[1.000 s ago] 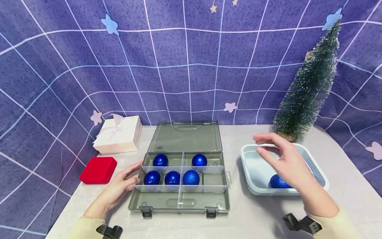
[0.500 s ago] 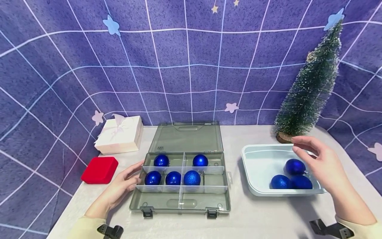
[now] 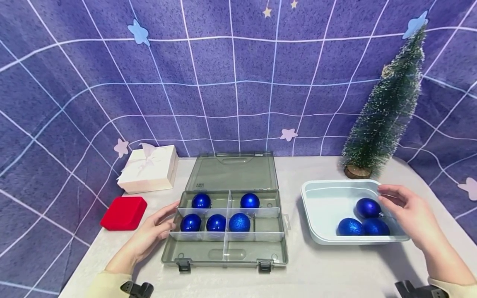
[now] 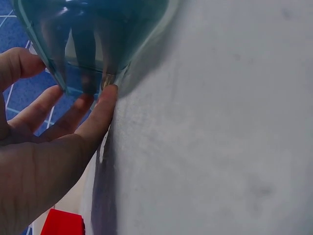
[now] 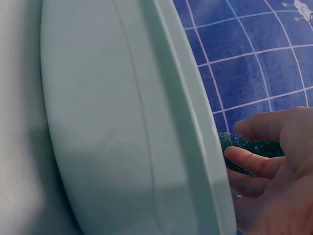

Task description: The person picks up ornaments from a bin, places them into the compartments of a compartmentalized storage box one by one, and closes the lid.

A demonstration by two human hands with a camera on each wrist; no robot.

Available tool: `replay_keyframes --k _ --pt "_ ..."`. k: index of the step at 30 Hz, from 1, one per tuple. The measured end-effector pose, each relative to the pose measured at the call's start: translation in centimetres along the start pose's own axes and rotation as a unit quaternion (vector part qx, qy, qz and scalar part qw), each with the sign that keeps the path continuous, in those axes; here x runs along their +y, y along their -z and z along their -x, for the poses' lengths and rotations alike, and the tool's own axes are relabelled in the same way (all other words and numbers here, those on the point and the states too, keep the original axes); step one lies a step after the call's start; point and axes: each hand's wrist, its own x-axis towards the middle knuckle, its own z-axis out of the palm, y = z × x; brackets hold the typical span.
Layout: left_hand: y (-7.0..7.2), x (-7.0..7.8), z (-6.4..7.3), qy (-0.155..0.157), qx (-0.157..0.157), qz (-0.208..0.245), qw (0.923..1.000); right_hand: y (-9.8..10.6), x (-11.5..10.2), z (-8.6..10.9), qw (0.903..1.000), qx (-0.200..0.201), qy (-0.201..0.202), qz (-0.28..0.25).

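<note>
Right hand (image 3: 410, 215), fingers loosely spread and holding nothing, hovers at the right rim of the pale tray (image 3: 316, 207), lower right of frame, just beside three blue baubles (image 3: 367, 207). Left hand (image 3: 149, 236), fingers straight, rests against the grey organizer case (image 3: 223, 252), lower centre.

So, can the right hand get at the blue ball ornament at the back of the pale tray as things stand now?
Probably yes. The right hand hovers open just beside the rear blue ball ornament in the pale rectangular plastic tray. The tray is open on top, and nothing lies between fingers and ball.
</note>
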Motion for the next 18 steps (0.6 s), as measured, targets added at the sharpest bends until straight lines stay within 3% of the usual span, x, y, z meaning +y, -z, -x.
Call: replay_keyframes --k 6,12,18 --pt "0.0 -0.1 0.1 0.003 0.0 0.004 1.0 -0.8 0.2 -0.3 0.9972 -0.039 0.002 0.065" --pt "-0.1 -0.1 0.0 -0.001 -0.003 0.01 0.9999 -1.4 -0.3 -0.7 0.985 -0.082 -0.022 0.15" --pt "-0.1 0.1 0.0 -0.001 0.002 0.002 1.0 -1.6 -0.3 -1.3 0.9752 -0.11 -0.04 0.188"
